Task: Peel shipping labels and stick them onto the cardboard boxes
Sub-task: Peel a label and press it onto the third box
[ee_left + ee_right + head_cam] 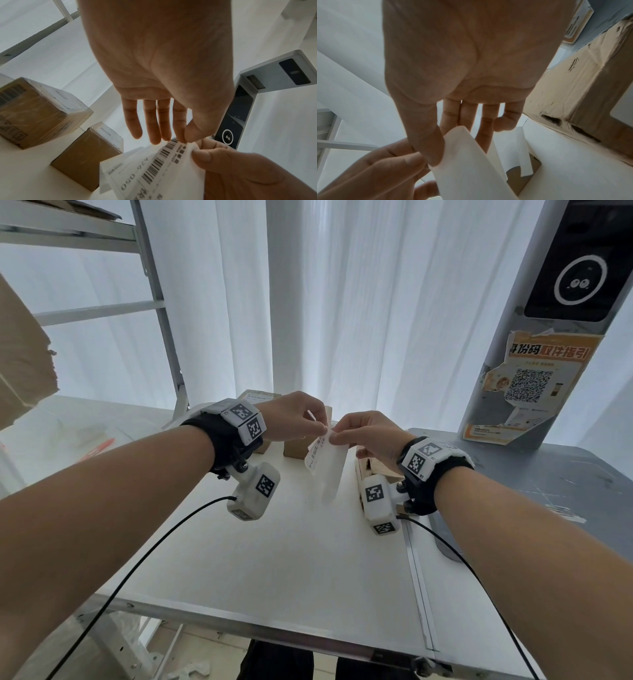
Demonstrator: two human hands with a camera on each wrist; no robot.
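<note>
A white shipping label [325, 467] with a barcode hangs in the air above the white table [291, 559]. My left hand [322, 429] pinches its top corner between thumb and forefinger, the other fingers straight. My right hand [337, 436] pinches the same top edge just beside it. The left wrist view shows the printed face of the label [154, 169], the left hand [182, 140] and the right hand's thumb [202, 155] on it. Its blank back [471, 169] fills the right wrist view. Small taped cardboard boxes [39, 112] [89, 155] stand on the table beyond the hands.
A larger worn cardboard box [582, 81] lies at my right, with a roll of label paper [518, 162] next to it. A grey kiosk post [548, 337] with an orange poster stands at the back right. Metal shelving [161, 302] rises at the left. Two wrist cables hang over the table's near part.
</note>
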